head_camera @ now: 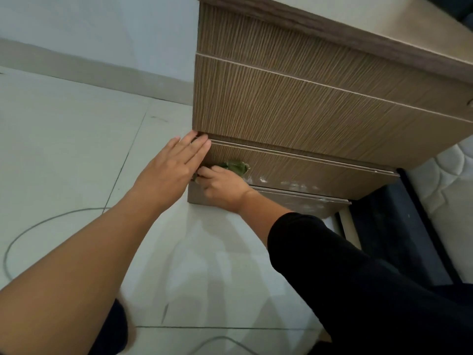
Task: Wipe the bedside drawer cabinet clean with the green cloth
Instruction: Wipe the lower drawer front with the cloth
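Right hand clamped on green cloth against lower drawer front; left hand flat, fingers together, at cabinet's left edge.

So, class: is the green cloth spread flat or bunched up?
Bunched up: the green cloth shows as a crumpled wad in the right hand, against the cabinet's lower front.

We see the drawer cabinet standing on the floor at right, far side, wall behind and left of it. Mattress sits right of the cabinet. Cable loops on the floor at near left. Left hand lies against the cabinet's lower left corner; right hand just right of it, cloth between it and the drawer front.
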